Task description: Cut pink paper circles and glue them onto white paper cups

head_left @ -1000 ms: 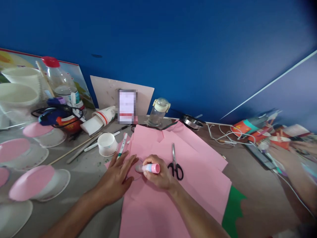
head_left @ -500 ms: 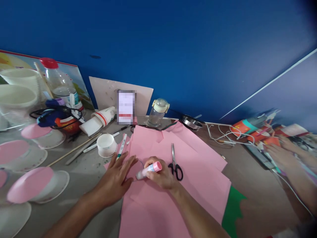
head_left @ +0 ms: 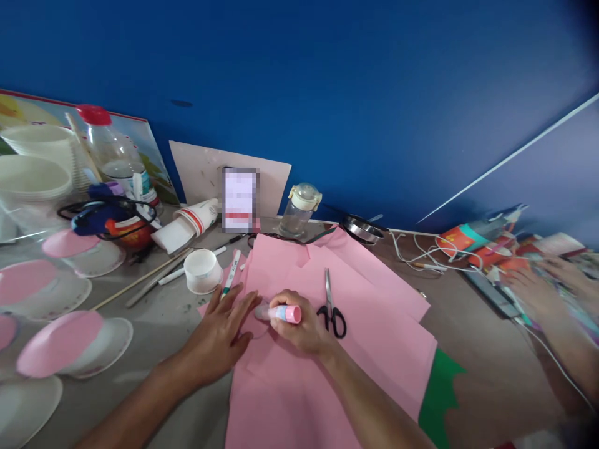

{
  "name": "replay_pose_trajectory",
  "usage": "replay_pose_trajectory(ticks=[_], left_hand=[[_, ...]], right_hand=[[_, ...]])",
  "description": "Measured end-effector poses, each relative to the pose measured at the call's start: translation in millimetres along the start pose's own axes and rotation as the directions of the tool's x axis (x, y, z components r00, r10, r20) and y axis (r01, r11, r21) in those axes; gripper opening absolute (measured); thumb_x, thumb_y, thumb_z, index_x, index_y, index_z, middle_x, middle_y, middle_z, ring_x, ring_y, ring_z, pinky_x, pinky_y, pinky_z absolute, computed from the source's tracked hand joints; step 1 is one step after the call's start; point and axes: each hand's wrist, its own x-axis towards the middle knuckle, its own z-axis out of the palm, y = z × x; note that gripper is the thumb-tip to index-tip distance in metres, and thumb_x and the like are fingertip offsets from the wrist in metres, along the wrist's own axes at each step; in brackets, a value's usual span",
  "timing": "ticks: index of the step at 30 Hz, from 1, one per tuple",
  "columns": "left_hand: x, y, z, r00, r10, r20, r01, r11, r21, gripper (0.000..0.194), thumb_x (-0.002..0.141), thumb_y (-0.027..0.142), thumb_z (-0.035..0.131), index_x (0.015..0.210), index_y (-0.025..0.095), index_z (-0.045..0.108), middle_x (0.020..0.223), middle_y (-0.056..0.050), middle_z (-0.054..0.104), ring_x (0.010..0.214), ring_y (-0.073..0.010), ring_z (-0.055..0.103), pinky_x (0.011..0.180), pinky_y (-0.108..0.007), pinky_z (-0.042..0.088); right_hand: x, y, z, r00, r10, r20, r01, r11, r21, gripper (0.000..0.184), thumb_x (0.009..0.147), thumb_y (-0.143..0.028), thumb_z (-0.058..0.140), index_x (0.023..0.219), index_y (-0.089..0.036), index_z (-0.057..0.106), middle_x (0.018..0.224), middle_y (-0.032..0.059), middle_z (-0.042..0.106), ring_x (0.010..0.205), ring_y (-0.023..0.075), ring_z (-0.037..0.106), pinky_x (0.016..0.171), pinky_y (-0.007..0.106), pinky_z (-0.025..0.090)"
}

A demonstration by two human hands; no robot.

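My right hand grips a glue stick with a pink end, tilted so its other end meets the pink paper. A faint bluish curved line shows on the paper just below that tip. My left hand lies flat with fingers spread, pressing on the paper's left side; part of the piece under it is hidden. Beside its fingertips lies a white marker with green print. Black-handled scissors rest on the paper right of my right hand.
A small paper cup stands behind my left hand. Several cups topped with pink paper line the left. A lidded jar, a tape roll and a phone are at the back. Another person's hands work at right.
My right hand has shifted the glue stick slightly up along the paper and tilted it flatter. My left hand stays spread in place. The other person's hands move slightly.
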Motion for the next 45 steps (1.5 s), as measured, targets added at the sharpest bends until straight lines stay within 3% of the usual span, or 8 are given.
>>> replay_pose_trajectory(ticks=[3,7,11,18,23,35,40,45], left_hand=[[0.2,0.0,0.0,1.000,0.005,-0.010,-0.005,1.000,-0.003,0.069,0.080,0.013,0.048,0.145,0.021,0.025,0.136,-0.008,0.055,0.139,-0.0299,0.029,0.114,-0.059,0.014],[0.2,-0.4,0.2,1.000,0.013,-0.024,-0.013,1.000,0.003,0.069,0.081,0.013,0.048,0.145,0.022,0.025,0.136,-0.009,0.055,0.138,-0.0311,0.030,0.114,-0.059,0.014],[-0.3,-0.8,0.7,1.000,0.019,-0.025,-0.019,1.000,-0.006,0.071,0.081,0.013,0.048,0.147,0.023,0.022,0.135,-0.009,0.056,0.138,-0.0317,0.030,0.113,-0.060,0.014],[-0.3,-0.7,0.9,0.999,0.021,-0.034,-0.021,1.000,0.003,0.074,0.080,0.013,0.049,0.148,0.023,0.020,0.136,-0.008,0.056,0.138,-0.0316,0.031,0.113,-0.060,0.015],[-0.2,-0.4,0.6,0.999,0.024,-0.047,-0.023,1.000,0.012,0.074,0.080,0.013,0.049,0.148,0.023,0.021,0.135,-0.008,0.057,0.137,-0.0310,0.033,0.113,-0.059,0.017],[-0.4,-1.0,1.6,0.998,0.027,-0.051,-0.026,0.999,0.019,0.073,0.081,0.014,0.049,0.148,0.023,0.021,0.136,-0.009,0.055,0.137,-0.0310,0.033,0.113,-0.059,0.017],[-0.7,-1.2,2.3,0.999,0.020,-0.040,-0.020,1.000,0.020,0.073,0.080,0.013,0.049,0.147,0.022,0.022,0.136,-0.008,0.055,0.137,-0.0308,0.032,0.114,-0.059,0.016],[-0.5,-0.8,1.6,0.999,0.029,-0.035,-0.028,1.000,0.011,0.071,0.081,0.013,0.048,0.147,0.022,0.021,0.136,-0.008,0.055,0.138,-0.0315,0.031,0.113,-0.060,0.016]], right_hand=[[0.4,-1.3,-2.3,0.997,0.014,0.078,-0.016,0.999,0.028,0.008,0.067,-0.021,0.062,0.075,-0.019,0.062,0.072,0.0006,0.061,0.068,0.0153,0.055,0.069,0.029,0.044],[0.4,-2.2,-3.0,1.000,0.030,0.000,-0.030,0.997,0.068,0.013,0.070,-0.024,0.059,0.082,-0.018,0.061,0.077,0.0021,0.062,0.068,0.0152,0.055,0.064,0.028,0.045],[0.3,-2.6,-1.4,0.998,-0.001,0.067,0.001,1.000,-0.007,0.007,0.065,-0.019,0.062,0.072,-0.020,0.061,0.072,0.0003,0.062,0.070,0.0163,0.055,0.072,0.030,0.045],[0.4,-5.0,-1.3,0.998,-0.010,0.059,0.012,1.000,-0.020,0.008,0.066,-0.019,0.063,0.074,-0.020,0.061,0.075,0.0004,0.062,0.075,0.0170,0.056,0.076,0.032,0.045],[0.0,-3.7,-1.4,0.999,0.049,0.019,-0.050,0.996,0.073,0.010,0.069,-0.022,0.060,0.079,-0.019,0.061,0.077,0.0013,0.062,0.071,0.0159,0.056,0.067,0.028,0.045],[-0.7,-3.2,-1.0,0.999,0.005,0.051,-0.004,1.000,-0.016,0.008,0.066,-0.020,0.063,0.074,-0.020,0.061,0.073,0.0002,0.062,0.071,0.0161,0.055,0.072,0.030,0.045],[-0.9,0.7,-1.4,0.997,0.076,-0.010,-0.074,0.993,0.089,0.013,0.073,-0.026,0.060,0.084,-0.019,0.061,0.076,0.0010,0.062,0.065,0.0140,0.054,0.061,0.026,0.044],[-0.8,-0.7,0.0,0.998,0.042,0.055,-0.043,0.999,0.017,0.008,0.069,-0.021,0.062,0.077,-0.019,0.061,0.075,0.0007,0.062,0.070,0.0150,0.055,0.066,0.027,0.045]])
